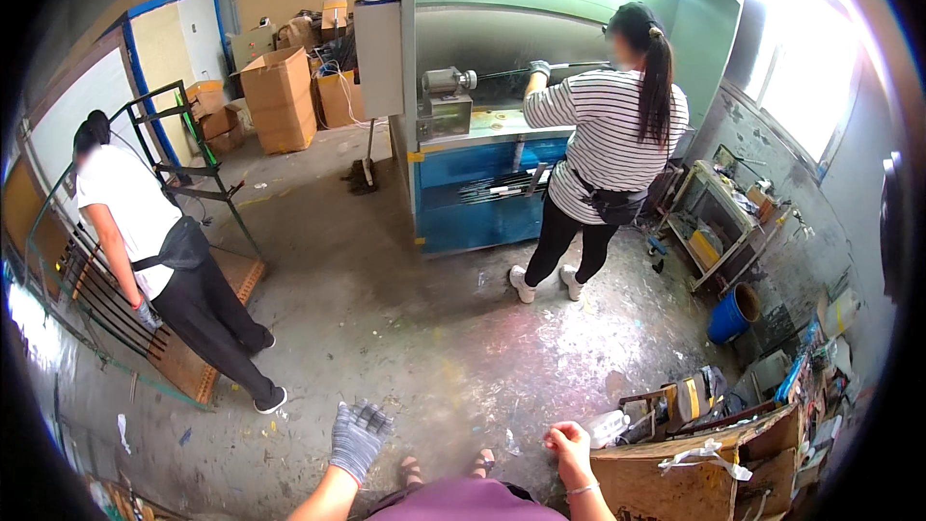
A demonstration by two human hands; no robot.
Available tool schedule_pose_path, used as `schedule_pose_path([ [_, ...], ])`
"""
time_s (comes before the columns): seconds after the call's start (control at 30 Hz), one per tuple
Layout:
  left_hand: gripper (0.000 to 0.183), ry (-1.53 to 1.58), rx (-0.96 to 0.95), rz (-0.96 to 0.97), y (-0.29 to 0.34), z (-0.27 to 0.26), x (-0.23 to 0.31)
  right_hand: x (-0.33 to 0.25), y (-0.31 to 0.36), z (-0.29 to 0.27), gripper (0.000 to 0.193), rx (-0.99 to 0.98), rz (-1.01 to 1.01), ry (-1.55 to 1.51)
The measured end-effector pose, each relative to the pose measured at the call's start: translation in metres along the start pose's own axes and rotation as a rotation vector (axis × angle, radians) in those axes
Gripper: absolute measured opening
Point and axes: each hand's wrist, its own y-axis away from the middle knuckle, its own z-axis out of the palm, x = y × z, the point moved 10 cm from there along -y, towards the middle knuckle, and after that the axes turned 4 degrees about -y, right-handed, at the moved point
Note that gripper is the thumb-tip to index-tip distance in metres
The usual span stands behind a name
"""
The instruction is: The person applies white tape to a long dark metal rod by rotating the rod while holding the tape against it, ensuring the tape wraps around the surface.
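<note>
At the lower edge are a purple garment (468,504) and two feet in sandals (482,464). The hands are well apart: the left hand (358,439), in a grey knitted glove, is above the floor (424,357) with its fingers spread, while the bare right hand (571,452) curls its fingers toward the thumb, and whether it pinches anything I cannot tell. Just beside the right hand lies a clear plastic bag (608,428), next to a wooden crate (656,482) with a white strip (709,458) draped over its edge. Beyond it sits a grey and yellow bag (696,397), then a blue bucket (731,316) by the wall. To the left, a person in a white top (135,195) stands beside a rack of dark rods (106,294). Farther ahead, a person in a striped top (627,111) has a gloved hand on a thin rod (579,65), near a motor (446,81) on the tabletop (497,123). Cardboard boxes (278,101) stand behind, at far left
</note>
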Motion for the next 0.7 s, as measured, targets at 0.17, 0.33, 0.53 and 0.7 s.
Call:
schedule_pose_path([
  [0.17,0.048,-0.085,-0.028,0.092,-0.008,0.018,-0.016,0.026,0.007,-0.017,0.007,0.121,0.014,-0.13],
  [0.33,0.067,-0.5,-0.262,0.019,0.001,0.092,-0.046,-0.01,0.005,0.03,0.009,-0.072,-0.056,0.041],
  [0.53,0.066,-0.537,-0.236,-0.031,0.001,0.087,-0.064,-0.025,0.005,0.043,0.008,-0.18,-0.152,0.228],
  [0.7,0.059,-0.342,-0.09,-0.105,-0.009,0.04,-0.073,-0.015,0.007,0.033,0.01,-0.152,-0.091,0.26],
])
